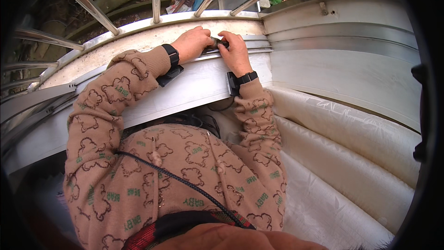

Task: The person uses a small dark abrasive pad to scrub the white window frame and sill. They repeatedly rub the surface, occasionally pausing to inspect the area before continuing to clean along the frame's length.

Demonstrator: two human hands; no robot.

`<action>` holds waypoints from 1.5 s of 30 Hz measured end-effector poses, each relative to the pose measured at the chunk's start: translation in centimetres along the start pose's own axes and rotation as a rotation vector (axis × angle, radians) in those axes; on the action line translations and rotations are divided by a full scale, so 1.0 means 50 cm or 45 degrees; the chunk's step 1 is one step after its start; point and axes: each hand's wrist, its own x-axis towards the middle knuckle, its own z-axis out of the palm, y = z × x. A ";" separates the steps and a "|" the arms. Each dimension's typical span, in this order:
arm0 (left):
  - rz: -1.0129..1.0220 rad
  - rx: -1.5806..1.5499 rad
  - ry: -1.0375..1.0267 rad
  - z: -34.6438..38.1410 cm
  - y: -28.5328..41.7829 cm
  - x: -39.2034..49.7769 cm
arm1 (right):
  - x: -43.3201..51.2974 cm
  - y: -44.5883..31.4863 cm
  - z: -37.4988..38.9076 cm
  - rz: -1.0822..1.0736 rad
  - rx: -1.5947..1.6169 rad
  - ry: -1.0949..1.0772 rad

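Note:
At the window ledge, my left hand (192, 44) and my right hand (236, 55) meet over a small dark item (215, 43). Fingers of both hands grip it and cover much of it, so its kind cannot be made out. It sits right at the metal window track (255, 42), near the corner with the side frame. Black straps circle both wrists, each with a black device: one at the left wrist (170, 75), one at the right (231, 83).
Beyond the pale, dirty sill (138, 41) stand shiny metal bars (157, 0), with debris on the ground outside. A metal side frame (343, 59) rises at right above folds of pale patterned sheeting (329, 166). At left, a metal arm (45, 93) juts near the track.

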 end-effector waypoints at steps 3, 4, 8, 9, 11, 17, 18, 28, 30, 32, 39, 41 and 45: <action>-0.089 -0.001 0.073 0.008 0.017 0.014 | 0.008 0.003 -0.007 -0.131 -0.141 -0.094; -0.180 0.001 0.124 0.009 0.023 0.018 | 0.014 0.004 -0.006 -0.096 -0.100 -0.116; -0.442 0.090 0.062 -0.009 0.032 0.046 | 0.034 0.020 -0.009 -0.059 -0.176 -0.209; -0.479 0.124 0.032 -0.012 0.031 0.050 | 0.034 0.023 -0.009 -0.067 -0.160 -0.195; -0.330 0.149 -0.162 -0.017 0.026 0.056 | 0.032 0.029 -0.009 -0.069 -0.144 -0.182; 0.022 0.085 -0.047 -0.015 0.002 0.003 | -0.006 0.014 -0.002 -0.274 -0.069 -0.073; 0.064 0.095 -0.071 -0.022 -0.003 0.003 | -0.010 0.010 -0.004 -0.276 -0.051 -0.082; 0.215 -0.116 0.354 -0.138 0.053 0.057 | 0.016 -0.023 -0.074 -0.179 0.206 0.304; 0.222 -0.115 0.364 -0.137 0.054 0.057 | 0.016 -0.020 -0.078 -0.136 0.272 0.362; 0.290 -0.139 0.412 -0.117 0.043 0.045 | 0.016 -0.012 -0.066 -0.147 0.252 0.368; 0.020 0.048 -0.116 -0.045 0.017 0.022 | 0.000 0.012 -0.003 -0.140 -0.218 -0.113; -0.030 -0.020 -0.052 -0.068 0.024 0.050 | 0.011 0.016 -0.019 -0.103 -0.040 -0.021; 0.181 -0.346 0.246 -0.118 0.046 0.070 | 0.021 0.013 -0.062 -0.157 0.138 0.267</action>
